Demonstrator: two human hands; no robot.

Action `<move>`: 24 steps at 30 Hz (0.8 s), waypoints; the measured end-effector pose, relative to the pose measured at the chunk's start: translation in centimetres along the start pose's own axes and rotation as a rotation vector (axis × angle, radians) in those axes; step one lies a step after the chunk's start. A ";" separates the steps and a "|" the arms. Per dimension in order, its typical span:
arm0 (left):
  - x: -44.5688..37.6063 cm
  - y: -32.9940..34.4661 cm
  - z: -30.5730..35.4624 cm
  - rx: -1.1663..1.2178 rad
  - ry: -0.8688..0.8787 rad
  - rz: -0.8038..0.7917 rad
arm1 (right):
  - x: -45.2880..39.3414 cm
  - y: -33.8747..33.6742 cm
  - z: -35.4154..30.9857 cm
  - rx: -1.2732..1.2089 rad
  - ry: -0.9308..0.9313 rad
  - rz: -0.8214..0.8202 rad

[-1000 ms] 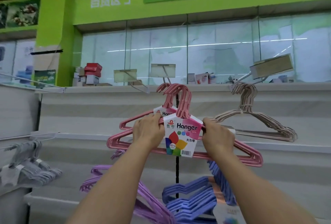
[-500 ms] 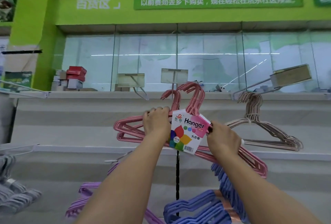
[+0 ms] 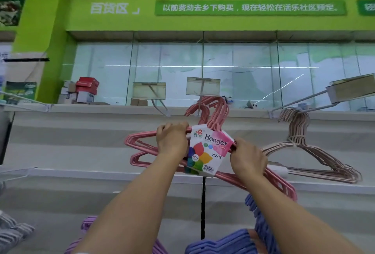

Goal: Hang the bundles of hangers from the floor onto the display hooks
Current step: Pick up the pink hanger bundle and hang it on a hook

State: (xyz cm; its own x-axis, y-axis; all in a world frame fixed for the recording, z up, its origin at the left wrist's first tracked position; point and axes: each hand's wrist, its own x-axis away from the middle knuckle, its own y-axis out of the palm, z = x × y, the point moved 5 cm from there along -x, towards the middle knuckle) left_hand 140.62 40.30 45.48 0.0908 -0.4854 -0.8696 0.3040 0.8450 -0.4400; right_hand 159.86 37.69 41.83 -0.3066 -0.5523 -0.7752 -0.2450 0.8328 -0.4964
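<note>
Both hands up at centre frame w/ the pink bundle (image 3: 142,148). Left hand (image 3: 172,142) has fingers curled over the top bars left of the label (image 3: 209,150); right hand (image 3: 248,158) grips the sloping bars just right of the label, fingers wrapped round them. Bundle is tilted, right end lower, running down toward lower right. Its hook ends (image 3: 215,109) bunch above the label, right at the centre display hook (image 3: 199,99), the one under the middle price tag (image 3: 203,89). Can't tell if they're over the rod yet or just in front of it.

Risks from here, as a guess:
- Only some hook ends catch the rod; let go and the rest swing, twist the bundle, maybe drag it off. Cause: ends look fanned out, not aligned.
- Tilt. Released this crooked it'd swing right toward the beige bundle (image 3: 304,152) already hung on the right hook (image 3: 294,103), could tangle.
- Price tag sits close above; pushing up too hard could knock it.
- A drop lands on the blue bundle (image 3: 233,241) and purple bundle (image 3: 89,223) hanging at bottom of frame.
</note>
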 end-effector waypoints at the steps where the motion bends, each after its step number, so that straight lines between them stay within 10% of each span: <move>1: -0.1 0.1 0.0 -0.003 0.019 0.019 | -0.1 0.0 0.0 -0.006 -0.002 0.007; 24: 0.9 -0.3 -0.8 0.056 0.057 -0.023 | 1.2 -2.2 -1.4 0.123 -0.124 -0.227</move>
State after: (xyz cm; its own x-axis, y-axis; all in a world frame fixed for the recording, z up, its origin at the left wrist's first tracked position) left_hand 139.83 39.81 44.68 0.0297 -0.4899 -0.8713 0.3582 0.8190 -0.4482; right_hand 158.79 35.10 42.52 -0.1397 -0.7229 -0.6767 -0.1791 0.6906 -0.7007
